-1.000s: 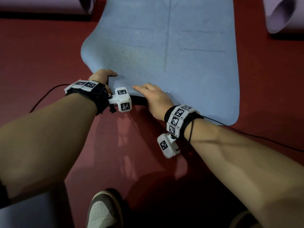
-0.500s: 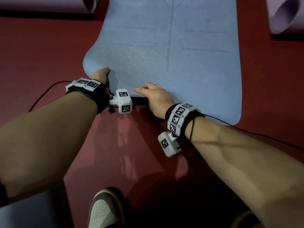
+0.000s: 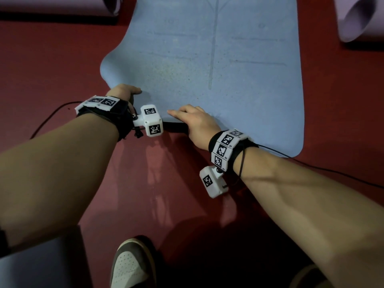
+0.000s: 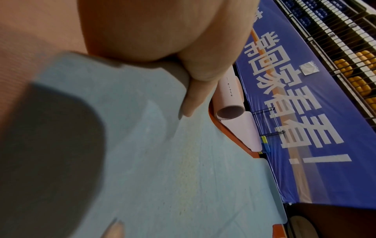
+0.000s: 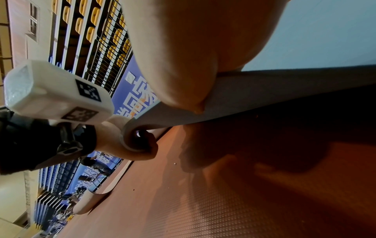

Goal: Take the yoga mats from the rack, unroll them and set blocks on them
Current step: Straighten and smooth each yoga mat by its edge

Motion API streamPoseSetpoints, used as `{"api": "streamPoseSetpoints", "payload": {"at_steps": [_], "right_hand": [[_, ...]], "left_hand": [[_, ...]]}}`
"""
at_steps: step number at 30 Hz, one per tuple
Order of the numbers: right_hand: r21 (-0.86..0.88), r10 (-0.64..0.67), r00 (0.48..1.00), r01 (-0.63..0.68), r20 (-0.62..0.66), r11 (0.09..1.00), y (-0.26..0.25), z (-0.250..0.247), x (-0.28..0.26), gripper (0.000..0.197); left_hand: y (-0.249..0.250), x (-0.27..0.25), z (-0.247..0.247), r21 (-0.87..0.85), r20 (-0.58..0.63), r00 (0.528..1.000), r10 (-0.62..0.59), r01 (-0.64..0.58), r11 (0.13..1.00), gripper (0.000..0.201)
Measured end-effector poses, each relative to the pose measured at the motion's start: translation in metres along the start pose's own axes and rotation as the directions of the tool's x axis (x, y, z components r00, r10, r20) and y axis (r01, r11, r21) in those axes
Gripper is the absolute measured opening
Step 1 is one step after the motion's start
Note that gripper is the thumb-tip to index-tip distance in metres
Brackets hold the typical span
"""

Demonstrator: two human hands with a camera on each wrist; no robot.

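Note:
A light blue yoga mat (image 3: 207, 59) lies unrolled on the red floor, stretching away from me. Its near edge is lifted off the floor. My left hand (image 3: 122, 92) grips the near-left part of that edge, thumb on top (image 4: 195, 90) and fingers curled under it (image 5: 132, 149). My right hand (image 3: 195, 121) holds the same edge a little to the right, fingers laid on top and the thumb against the grey underside (image 5: 264, 96). No blocks are in view.
Pink rolled mats lie on the floor at the far left (image 3: 112, 3) and far right (image 3: 357, 17). My shoe (image 3: 133, 265) stands close below the hands. Black cables (image 3: 332, 171) trail from both wrists. A blue banner (image 4: 305, 112) closes the far side.
Both hands keep their hold on the mat's near edge. The left hand has edged slightly to the left.

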State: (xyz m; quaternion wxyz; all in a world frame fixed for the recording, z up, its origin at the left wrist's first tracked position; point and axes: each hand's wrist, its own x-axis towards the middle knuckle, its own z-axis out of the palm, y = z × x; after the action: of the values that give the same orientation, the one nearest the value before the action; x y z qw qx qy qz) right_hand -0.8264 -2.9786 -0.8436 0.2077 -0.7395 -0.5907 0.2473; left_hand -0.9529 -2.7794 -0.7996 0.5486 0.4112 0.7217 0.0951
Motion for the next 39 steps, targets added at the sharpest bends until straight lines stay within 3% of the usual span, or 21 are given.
{"api": "streamPoseSetpoints", "payload": {"at_steps": [4, 5, 6, 9, 10, 15, 18, 19, 21, 25, 26, 28, 29, 30, 31, 32, 33, 34, 36, 37, 39], "right_hand": [[0.007, 0.008, 1.0, -0.008, -0.012, 1.0, 0.002, 0.001, -0.001, 0.084], [0.009, 0.013, 1.0, -0.013, -0.018, 1.0, 0.003, 0.002, -0.002, 0.083], [0.01, 0.02, 0.999, -0.02, -0.025, 1.0, 0.003, 0.002, -0.003, 0.083], [-0.025, 0.075, 0.997, -0.075, -0.022, 0.997, 0.007, 0.002, -0.007, 0.082], [-0.063, 0.107, 0.994, -0.108, -0.015, 0.992, 0.009, 0.001, -0.009, 0.081], [-0.225, 0.255, 0.967, -0.246, 0.01, 0.943, 0.025, -0.002, -0.023, 0.078], [-0.255, 0.265, 0.963, -0.268, -0.046, 0.929, 0.028, -0.007, -0.028, 0.069], [-0.273, 0.247, 0.966, -0.257, -0.071, 0.927, 0.027, -0.011, -0.027, 0.066], [-0.302, 0.2, 0.974, -0.224, -0.108, 0.927, 0.021, -0.02, -0.023, 0.062], [-0.321, 0.114, 0.972, -0.177, -0.206, 0.93, 0.011, -0.042, -0.016, 0.056], [-0.325, 0.101, 0.969, -0.173, -0.225, 0.93, 0.01, -0.048, -0.015, 0.055], [-0.331, 0.081, 0.962, -0.167, -0.259, 0.929, 0.011, -0.057, -0.013, 0.053], [-0.33, 0.078, 0.958, -0.171, -0.276, 0.928, 0.013, -0.062, -0.013, 0.052], [-0.327, 0.079, 0.953, -0.176, -0.291, 0.928, 0.015, -0.065, -0.013, 0.051], [-0.325, 0.08, 0.95, -0.18, -0.3, 0.928, 0.018, -0.067, -0.014, 0.05], [-0.326, 0.08, 0.951, -0.181, -0.3, 0.928, 0.019, -0.068, -0.014, 0.05], [-0.333, 0.08, 0.954, -0.179, -0.29, 0.926, 0.02, -0.068, -0.015, 0.051], [-0.34, 0.079, 0.958, -0.174, -0.276, 0.924, 0.02, -0.068, -0.016, 0.052], [-0.348, 0.075, 0.964, -0.164, -0.255, 0.923, 0.019, -0.067, -0.016, 0.055], [-0.343, 0.077, 0.968, -0.158, -0.237, 0.926, 0.018, -0.067, -0.016, 0.056], [-0.32, 0.093, 0.981, -0.143, -0.168, 0.936, 0.018, -0.071, -0.014, 0.055]], "left_hand": [[-0.009, 0.09, -0.002, -0.048, -0.055, 0.998, -0.014, 0.011, 0.999, 0.107], [-0.011, 0.084, -0.001, -0.073, -0.056, 0.998, -0.021, 0.017, 0.997, 0.115], [-0.009, 0.064, 0.003, -0.127, -0.031, 0.999, -0.028, 0.024, 0.992, 0.11], [-0.015, -0.002, 0.008, -0.232, 0.039, 0.999, 0.021, -0.011, 0.973, 0.053], [-0.019, -0.013, 0.01, -0.261, 0.039, 0.999, 0.009, 0.001, 0.965, 0.05], [-0.039, 0.006, 0.01, -0.257, 0.016, 1.0, 0.002, 0.002, 0.966, 0.077], [-0.035, -0.029, 0.011, 0.084, -0.061, 0.992, 0.114, -0.109, 0.991, 0.076], [-0.036, -0.032, 0.012, 0.248, -0.109, 0.979, 0.172, -0.14, 0.958, 0.08], [-0.038, -0.037, 0.015, 0.566, -0.175, 0.938, 0.298, -0.152, 0.811, 0.085], [-0.035, -0.04, 0.027, 0.835, 0.054, 0.924, 0.378, -0.25, 0.491, 0.082], [-0.036, -0.038, 0.03, 0.852, 0.136, 0.908, 0.396, -0.311, 0.42, 0.08], [-0.037, -0.048, 0.038, 0.795, 0.343, 0.823, 0.452, -0.511, 0.327, 0.079], [-0.036, -0.054, 0.04, 0.721, 0.425, 0.78, 0.458, -0.598, 0.35, 0.082], [-0.035, -0.057, 0.039, 0.632, 0.479, 0.762, 0.435, -0.643, 0.432, 0.089], [-0.035, -0.057, 0.038, 0.559, 0.517, 0.762, 0.39, -0.646, 0.52, 0.095], [-0.034, -0.059, 0.036, 0.533, 0.56, 0.756, 0.34, -0.642, 0.551, 0.099], [-0.034, -0.06, 0.036, 0.568, 0.585, 0.748, 0.313, -0.654, 0.501, 0.1], [-0.034, -0.064, 0.038, 0.647, 0.57, 0.755, 0.323, -0.655, 0.389, 0.096], [-0.033, -0.066, 0.046, 0.766, 0.503, 0.725, 0.47, -0.626, 0.147, 0.067], [-0.032, -0.066, 0.052, 0.78, 0.477, 0.685, 0.551, -0.619, 0.094, 0.05], [-0.032, -0.066, 0.058, 0.754, 0.465, 0.628, 0.624, -0.651, 0.094, 0.04]]}}
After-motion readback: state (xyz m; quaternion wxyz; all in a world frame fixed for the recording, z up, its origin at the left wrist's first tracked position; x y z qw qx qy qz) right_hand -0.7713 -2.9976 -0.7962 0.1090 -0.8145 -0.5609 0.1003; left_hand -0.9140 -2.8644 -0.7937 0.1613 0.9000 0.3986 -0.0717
